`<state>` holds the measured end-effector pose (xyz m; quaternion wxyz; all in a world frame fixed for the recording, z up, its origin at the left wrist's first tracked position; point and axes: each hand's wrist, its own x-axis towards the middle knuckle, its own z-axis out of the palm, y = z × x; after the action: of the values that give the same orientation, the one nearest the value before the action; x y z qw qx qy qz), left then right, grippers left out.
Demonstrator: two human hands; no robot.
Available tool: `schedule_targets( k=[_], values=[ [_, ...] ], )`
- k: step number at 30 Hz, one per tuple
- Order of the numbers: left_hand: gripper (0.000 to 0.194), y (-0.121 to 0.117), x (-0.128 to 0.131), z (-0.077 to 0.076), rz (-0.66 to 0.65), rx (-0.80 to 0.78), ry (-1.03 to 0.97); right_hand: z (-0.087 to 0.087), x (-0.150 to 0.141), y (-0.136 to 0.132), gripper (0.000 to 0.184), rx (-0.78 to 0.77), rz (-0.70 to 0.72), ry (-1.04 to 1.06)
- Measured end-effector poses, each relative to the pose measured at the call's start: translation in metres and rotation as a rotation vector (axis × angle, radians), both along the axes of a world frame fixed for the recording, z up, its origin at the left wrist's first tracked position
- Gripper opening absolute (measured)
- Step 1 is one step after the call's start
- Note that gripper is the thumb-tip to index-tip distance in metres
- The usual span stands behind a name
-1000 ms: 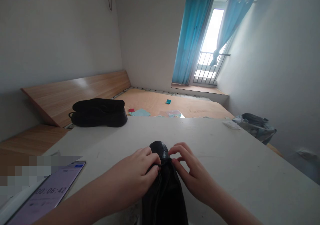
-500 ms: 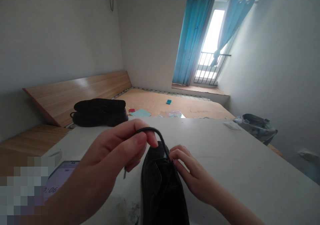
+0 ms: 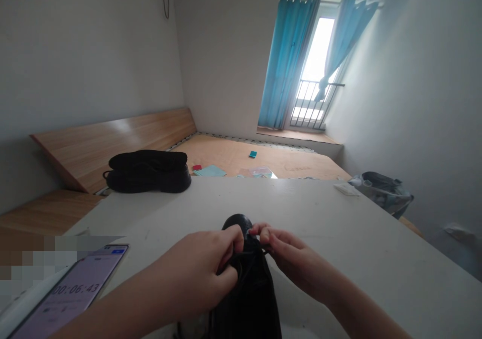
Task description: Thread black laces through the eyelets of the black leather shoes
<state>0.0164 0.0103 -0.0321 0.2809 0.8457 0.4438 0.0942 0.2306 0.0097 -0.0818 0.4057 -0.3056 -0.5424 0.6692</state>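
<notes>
A black shoe (image 3: 254, 304) lies toe-away on the white table, right in front of me. My left hand (image 3: 203, 261) is over its left side, fingers curled in at the lacing and closed on the black shoelace (image 3: 246, 253); dark on dark hides most of the strand. At the shoe's right edge, near the toe, my right hand (image 3: 291, 251) has its thumb and fingers pinched together, a bit of dark lace showing just under them.
A second black shoe (image 3: 148, 172) and what looks like an insole on top of it stand at the table's far left. A phone (image 3: 79, 294) showing a timer lies at the near left. A small white packet (image 3: 346, 190) is by the right edge, beside a bag-lined bin (image 3: 386, 193).
My left hand has come down from above the toe, where it held the lace raised in an arc, to the lacing. My right hand has shifted only slightly. The phone is now more visible.
</notes>
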Motion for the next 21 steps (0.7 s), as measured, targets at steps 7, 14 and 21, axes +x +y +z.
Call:
schedule_targets(
  k=[7, 14, 21],
  values=[
    [0.029, 0.005, 0.009, -0.006, -0.001, 0.053, -0.01, 0.011, 0.004, 0.0, 0.035, -0.144, -0.089, 0.203],
    [0.017, 0.004, 0.01, -0.004, 0.002, 0.058, 0.034, 0.033, 0.036, 0.012, 0.033, -0.209, -0.238, 0.368],
    [0.013, 0.009, 0.008, 0.001, 0.054, -0.031, -0.17, 0.019, 0.036, 0.015, 0.032, 0.675, -0.539, -0.945]
  ],
)
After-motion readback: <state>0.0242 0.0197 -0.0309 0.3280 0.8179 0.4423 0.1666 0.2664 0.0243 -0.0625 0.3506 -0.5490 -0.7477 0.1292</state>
